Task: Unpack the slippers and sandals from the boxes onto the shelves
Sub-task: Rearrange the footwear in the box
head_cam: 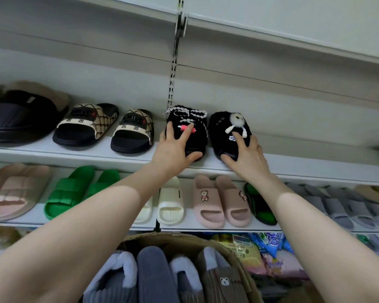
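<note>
Nearest the camera, an open cardboard box [239,254] sits below the shelves, packed with grey and brown plush slippers [153,278] not yet unpacked, so a good share of the work looks left.

On the upper shelf [74,153], from the left, a dark padded slipper [18,119] and a pair of patterned slides [109,127] are already set out. Right of them, the left hand [173,149] grips a black fuzzy slipper with white cord trim [193,123], fingers over its top and thumb curled under the front edge. Just beside it, the right hand [247,156] holds the matching black slipper with a pompom doll [225,125] the same way. Both slippers rest on the shelf, seemingly being squared up.

One shelf down stand pink slides [11,193], green slides [74,189], cream slides [171,200], pink bear slides [219,202] and grey slides [341,204].
</note>
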